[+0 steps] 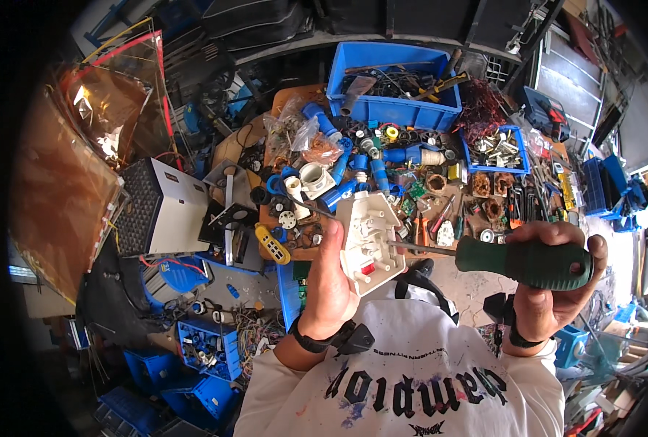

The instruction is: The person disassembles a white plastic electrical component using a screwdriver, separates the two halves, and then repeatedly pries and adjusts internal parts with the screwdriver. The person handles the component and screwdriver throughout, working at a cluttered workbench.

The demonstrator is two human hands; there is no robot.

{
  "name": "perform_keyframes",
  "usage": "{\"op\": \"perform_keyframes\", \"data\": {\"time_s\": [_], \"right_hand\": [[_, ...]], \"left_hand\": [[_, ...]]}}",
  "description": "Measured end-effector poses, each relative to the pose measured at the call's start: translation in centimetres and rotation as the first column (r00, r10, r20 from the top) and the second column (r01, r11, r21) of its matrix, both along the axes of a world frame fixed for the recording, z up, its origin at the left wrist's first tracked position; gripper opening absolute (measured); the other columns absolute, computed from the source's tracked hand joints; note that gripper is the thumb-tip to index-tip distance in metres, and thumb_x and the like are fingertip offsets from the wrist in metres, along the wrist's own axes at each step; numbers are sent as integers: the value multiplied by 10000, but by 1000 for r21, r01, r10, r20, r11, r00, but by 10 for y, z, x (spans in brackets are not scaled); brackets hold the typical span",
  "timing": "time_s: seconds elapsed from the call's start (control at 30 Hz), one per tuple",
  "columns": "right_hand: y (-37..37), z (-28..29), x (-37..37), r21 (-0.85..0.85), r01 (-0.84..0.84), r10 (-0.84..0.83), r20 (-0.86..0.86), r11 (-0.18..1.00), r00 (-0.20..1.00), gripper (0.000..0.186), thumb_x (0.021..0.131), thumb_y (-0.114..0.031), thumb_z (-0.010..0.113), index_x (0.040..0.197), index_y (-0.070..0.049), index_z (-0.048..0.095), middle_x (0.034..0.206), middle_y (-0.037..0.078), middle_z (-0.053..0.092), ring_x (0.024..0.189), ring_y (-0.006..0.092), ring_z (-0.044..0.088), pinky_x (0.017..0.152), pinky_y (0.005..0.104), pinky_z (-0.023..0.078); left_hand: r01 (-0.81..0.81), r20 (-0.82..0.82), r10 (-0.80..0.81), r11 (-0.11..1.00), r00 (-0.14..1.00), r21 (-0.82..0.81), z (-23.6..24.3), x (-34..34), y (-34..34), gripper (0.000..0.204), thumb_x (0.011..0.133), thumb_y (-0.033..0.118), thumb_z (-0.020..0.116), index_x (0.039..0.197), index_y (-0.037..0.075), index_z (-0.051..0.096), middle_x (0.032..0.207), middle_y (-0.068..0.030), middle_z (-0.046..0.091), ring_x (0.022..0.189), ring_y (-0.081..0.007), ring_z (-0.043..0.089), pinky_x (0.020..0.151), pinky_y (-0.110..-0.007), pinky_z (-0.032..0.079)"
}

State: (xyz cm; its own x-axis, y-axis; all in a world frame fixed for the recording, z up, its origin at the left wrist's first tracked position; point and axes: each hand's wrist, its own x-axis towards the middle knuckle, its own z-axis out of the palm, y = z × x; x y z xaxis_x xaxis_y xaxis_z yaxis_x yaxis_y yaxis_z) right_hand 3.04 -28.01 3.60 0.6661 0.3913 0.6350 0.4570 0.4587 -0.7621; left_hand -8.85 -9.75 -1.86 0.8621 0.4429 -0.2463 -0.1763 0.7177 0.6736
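Hands [329, 293] on housing [371, 244] and screwdriver [495, 261]

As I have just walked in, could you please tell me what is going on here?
The person's left hand holds an off-white plastic housing, its inside showing. The right hand grips a green-handled screwdriver pointed at it; where the tip sits is unclear. Beyond is a cluttered table, with a blue crate at its far side.

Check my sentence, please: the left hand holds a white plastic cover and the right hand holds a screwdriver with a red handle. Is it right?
Not quite: the screwdriver has a dark green handle, not a red one, as the head view shows. The left hand does hold the white plastic cover, and the right hand the screwdriver.
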Motion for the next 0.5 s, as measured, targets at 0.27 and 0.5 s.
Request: {"op": "perform_keyframes", "data": {"time_s": [0.27,0.5], "right_hand": [[9,-6,10,135,-148,139,74,980,988,671,759,-271,769,1242,-125,327,1094,210,499,968,330,584,790,441,506],[5,1,-6,-15,-15,15,11,1000,1000,704,789,-195,732,1333,-173,286,1103,197,491,969,322,584,804,435,508]], "left_hand": [[-3,25,3,1000,1000,7,-1,-2,3,659,943,550,272,1344,39,382,1122,-185,586,904,-278,637,736,-440,555],[-22,42,23,999,999,-26,0,-3,5,658,945,540,273,1363,39,364,1127,-185,581,937,-272,627,736,-438,563]]}}
